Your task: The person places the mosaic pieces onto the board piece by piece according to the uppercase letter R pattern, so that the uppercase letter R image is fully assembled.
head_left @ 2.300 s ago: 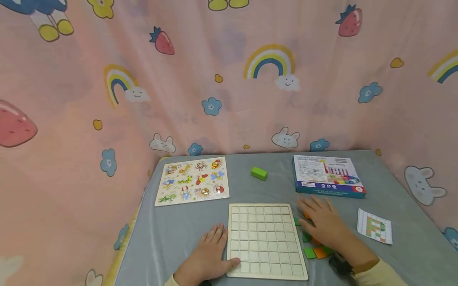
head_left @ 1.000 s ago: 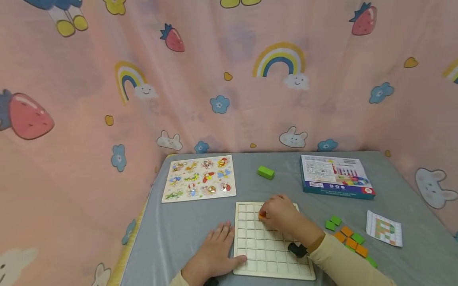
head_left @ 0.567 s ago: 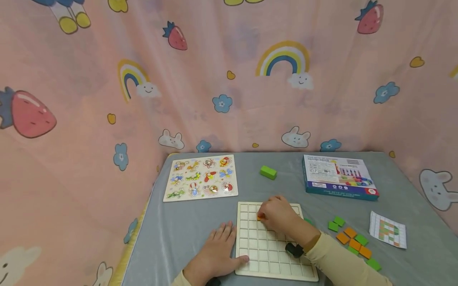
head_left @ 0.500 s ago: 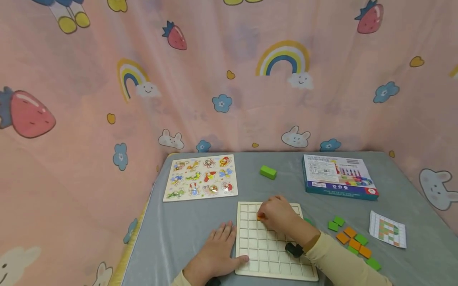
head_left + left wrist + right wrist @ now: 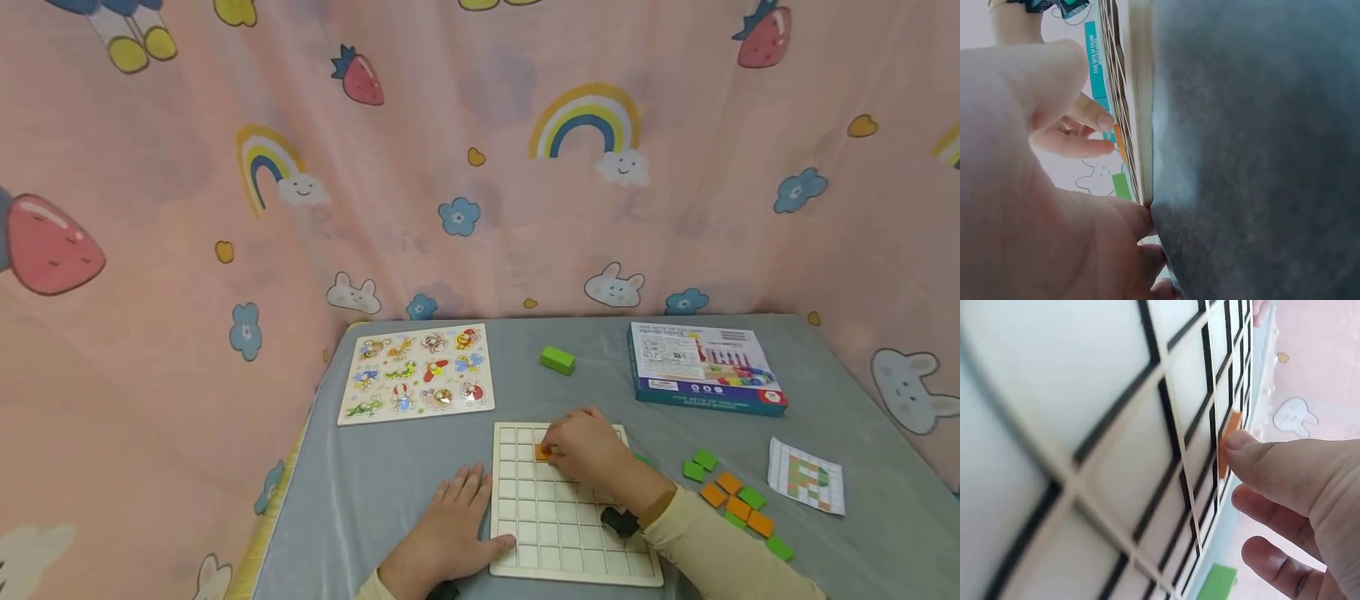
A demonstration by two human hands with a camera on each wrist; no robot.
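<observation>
A pale wooden grid board (image 5: 577, 533) lies on the grey table. My right hand (image 5: 588, 450) is over its upper part, fingers curled, with an orange square tile (image 5: 541, 452) at the fingertips. In the right wrist view the thumb (image 5: 1272, 465) touches that tile (image 5: 1229, 444), which sits at a grid cell, apparently tilted; two other fingers hang below, apart from it. The left wrist view shows a thumb and finger close against the orange tile (image 5: 1120, 142). My left hand (image 5: 442, 529) lies flat along the board's left edge, thumb resting on the lower left corner.
Several loose orange and green tiles (image 5: 738, 505) lie right of the board, near a coloured pattern card (image 5: 806, 477). One green tile (image 5: 642, 458) shows beside the board's right edge. Behind stand an insect puzzle board (image 5: 417, 375), a green block (image 5: 557, 360) and a flat box (image 5: 708, 368).
My right hand has moved left from the loose tiles onto the board with an orange tile. Over the last half second more of that tile shows. My left hand keeps its place.
</observation>
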